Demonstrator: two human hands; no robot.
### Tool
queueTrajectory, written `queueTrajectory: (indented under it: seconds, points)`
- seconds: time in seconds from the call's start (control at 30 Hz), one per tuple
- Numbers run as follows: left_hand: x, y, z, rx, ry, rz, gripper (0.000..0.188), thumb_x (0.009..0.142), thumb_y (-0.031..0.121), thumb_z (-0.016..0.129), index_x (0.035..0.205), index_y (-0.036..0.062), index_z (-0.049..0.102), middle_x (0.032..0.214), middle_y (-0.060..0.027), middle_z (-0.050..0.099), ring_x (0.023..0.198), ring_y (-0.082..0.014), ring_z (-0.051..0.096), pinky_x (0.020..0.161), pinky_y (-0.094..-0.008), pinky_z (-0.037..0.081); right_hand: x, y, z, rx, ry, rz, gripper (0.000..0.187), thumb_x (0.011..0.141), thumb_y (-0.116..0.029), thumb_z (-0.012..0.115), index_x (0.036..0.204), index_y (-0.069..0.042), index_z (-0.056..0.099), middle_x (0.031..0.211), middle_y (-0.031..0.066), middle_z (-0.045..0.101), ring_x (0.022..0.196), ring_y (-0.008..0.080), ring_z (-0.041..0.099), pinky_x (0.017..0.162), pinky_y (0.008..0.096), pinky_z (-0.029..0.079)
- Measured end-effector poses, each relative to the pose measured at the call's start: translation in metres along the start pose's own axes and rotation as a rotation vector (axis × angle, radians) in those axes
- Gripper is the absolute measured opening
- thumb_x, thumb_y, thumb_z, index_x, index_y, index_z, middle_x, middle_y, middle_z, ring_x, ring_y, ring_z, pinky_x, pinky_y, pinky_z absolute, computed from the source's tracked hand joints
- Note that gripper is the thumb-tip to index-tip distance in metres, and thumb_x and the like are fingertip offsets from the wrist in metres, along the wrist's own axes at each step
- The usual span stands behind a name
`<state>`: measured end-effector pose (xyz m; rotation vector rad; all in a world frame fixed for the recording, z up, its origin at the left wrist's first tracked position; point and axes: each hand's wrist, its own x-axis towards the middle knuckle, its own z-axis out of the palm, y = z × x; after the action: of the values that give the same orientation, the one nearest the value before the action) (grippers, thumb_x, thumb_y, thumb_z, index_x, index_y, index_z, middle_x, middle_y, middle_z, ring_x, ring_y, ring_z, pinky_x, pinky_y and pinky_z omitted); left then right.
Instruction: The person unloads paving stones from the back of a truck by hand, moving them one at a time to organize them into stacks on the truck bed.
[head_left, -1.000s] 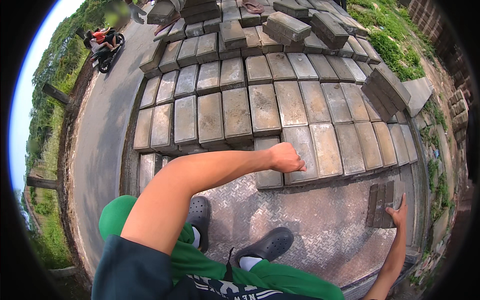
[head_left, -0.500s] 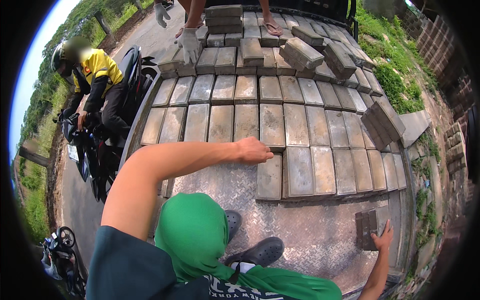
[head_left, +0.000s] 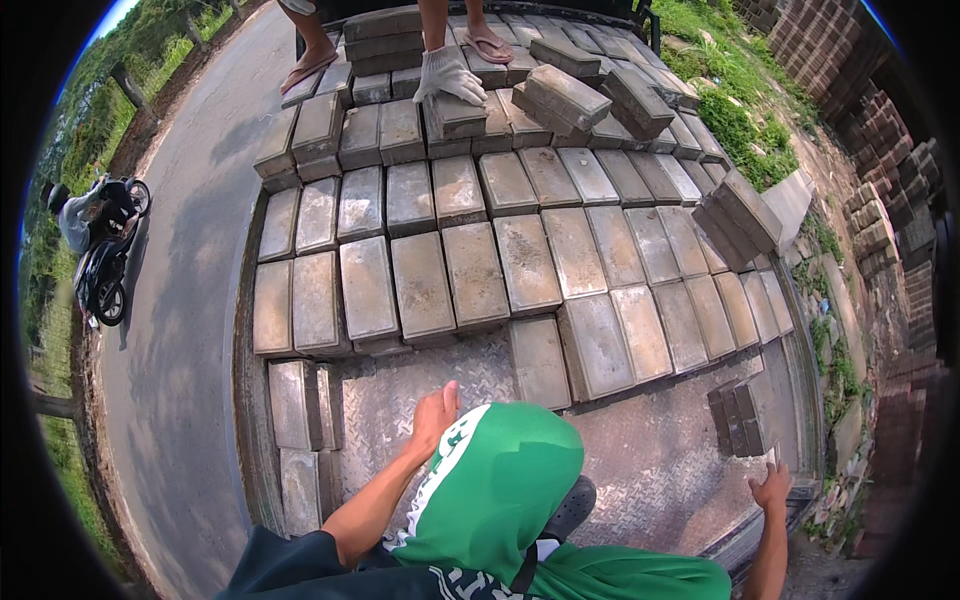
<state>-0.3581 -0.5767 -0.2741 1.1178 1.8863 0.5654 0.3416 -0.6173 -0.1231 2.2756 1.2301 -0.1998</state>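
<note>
My left hand [head_left: 434,414] is beside my green-clad knee, above the patterned metal truck bed [head_left: 405,375]. Its fingers look curled, and nothing shows in them. On the right, my right hand [head_left: 771,487] is off the bed's side, fingers partly stretched out. Its fingertips are at the near end of a small stack of grey paving blocks [head_left: 742,415]; whether they touch is unclear. Ahead of me, rows of rectangular concrete paving blocks [head_left: 527,262] cover the bed. One lower block [head_left: 540,360] juts out at the front of the rows.
A co-worker's gloved hand [head_left: 450,78] rests on a block at the far side, near sandalled feet [head_left: 490,45]. Loose blocks [head_left: 565,97] lie tilted on top. More blocks [head_left: 293,405] line the left edge. A motorcycle [head_left: 108,245] is on the road at left.
My left hand has left the block rows and drawn back beside my knee. My right hand has slipped back from the stack's top to its near end. The co-worker's gloved hand now rests on a block.
</note>
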Motion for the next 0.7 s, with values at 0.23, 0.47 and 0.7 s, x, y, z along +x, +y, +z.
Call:
queueTrajectory:
  seconds: [0.23,0.47,0.7]
  points:
    - [0.002,-0.015,-0.007,0.091,0.007,0.277,0.065,0.086,0.036,0.074,0.136,0.0063,0.048,0.125,-0.0201,0.059,0.113,-0.0335,0.06,0.09,-0.048,0.049,0.002,-0.016,-0.05,-0.014,0.03,-0.069,0.056,0.08,-0.041,0.075,0.124,-0.01,0.064,0.146,0.0188,0.048,0.139,0.033,0.041,0.118,0.0579,0.02]
    - [0.055,-0.002,-0.051,0.245,-0.098,0.331,0.034,0.095,0.03,0.064,0.113,0.0005,0.064,0.113,-0.0189,0.065,0.103,-0.034,0.064,0.086,-0.0455,0.049,0.05,-0.058,-0.075,0.013,-0.018,-0.148,0.057,0.082,-0.044,0.071,0.128,-0.01,0.061,0.142,0.0159,0.053,0.136,0.0332,0.045,0.119,0.0571,0.019]
    - [0.048,0.063,-0.053,0.092,0.315,0.219,0.044,0.093,0.019,0.067,0.131,0.0015,0.052,0.127,-0.0189,0.06,0.117,-0.0303,0.06,0.098,-0.0422,0.048,0.144,-0.038,-0.038,0.15,0.038,-0.18,0.108,0.068,-0.057,0.081,0.153,-0.013,0.031,0.152,0.0201,0.039,0.14,0.0373,0.04,0.115,0.0555,0.029]
